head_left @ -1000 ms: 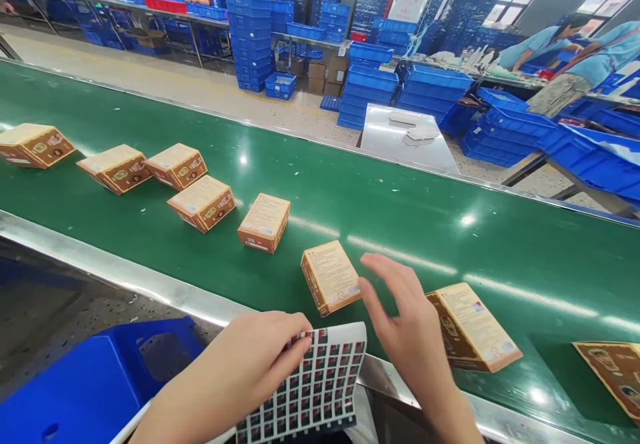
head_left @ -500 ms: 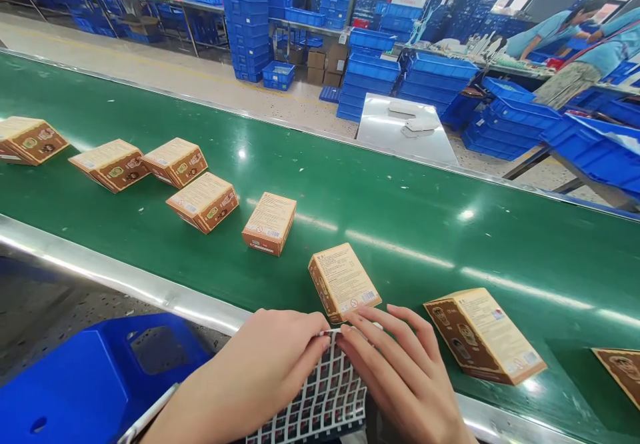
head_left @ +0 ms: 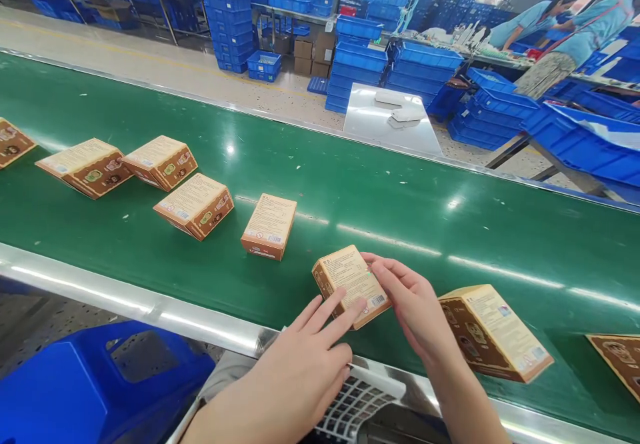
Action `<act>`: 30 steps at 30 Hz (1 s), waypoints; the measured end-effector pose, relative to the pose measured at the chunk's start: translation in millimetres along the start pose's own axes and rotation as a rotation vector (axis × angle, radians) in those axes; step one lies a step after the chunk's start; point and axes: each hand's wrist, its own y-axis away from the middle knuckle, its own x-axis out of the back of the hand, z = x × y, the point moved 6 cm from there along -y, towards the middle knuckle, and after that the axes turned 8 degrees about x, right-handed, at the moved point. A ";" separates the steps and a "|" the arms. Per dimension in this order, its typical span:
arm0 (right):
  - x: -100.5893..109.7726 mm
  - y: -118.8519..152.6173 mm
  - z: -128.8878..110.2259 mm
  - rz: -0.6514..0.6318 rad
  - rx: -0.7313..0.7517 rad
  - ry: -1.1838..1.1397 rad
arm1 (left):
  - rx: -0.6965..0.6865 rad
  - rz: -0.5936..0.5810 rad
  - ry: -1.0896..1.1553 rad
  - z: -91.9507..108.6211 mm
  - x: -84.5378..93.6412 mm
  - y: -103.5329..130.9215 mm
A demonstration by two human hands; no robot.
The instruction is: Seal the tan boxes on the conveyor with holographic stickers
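Note:
A cream and brown box [head_left: 350, 274] lies on the green conveyor belt [head_left: 280, 164] between my hands. My left hand [head_left: 310, 351] rests its spread fingertips on the box's lower left part. At the box's right edge is my right hand [head_left: 415, 304], thumb and fingers pinched together on a small shiny piece against the top face. Below my left hand, partly hidden by it, hangs a sheet with a white grid [head_left: 355, 404]. Another box [head_left: 500, 331] stands just right of my right wrist.
Several similar boxes lie to the left on the belt, the nearest one [head_left: 270, 224] beside the middle. A metal rail [head_left: 150, 311] edges the belt. A blue plastic stool [head_left: 65, 377] stands lower left. People work beyond the belt.
My right hand has left the grid sheet and reached the box's right edge. My left hand has let go of the sheet and spread onto the box. The sheet hangs lower.

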 end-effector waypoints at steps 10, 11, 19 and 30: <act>18.8 12.9 7.7 0.191 0.034 0.085 | -0.087 0.035 -0.161 23.6 -21.9 -20.2; 23.6 13.4 5.0 0.210 0.067 0.168 | -0.092 0.038 -0.163 26.2 -22.9 -21.8; 52.9 19.3 -42.8 0.285 0.291 0.779 | -0.035 0.031 0.035 32.6 0.1 -15.5; -24.4 79.4 -83.9 -0.569 0.680 0.648 | 0.360 -0.108 0.401 -15.0 16.7 8.0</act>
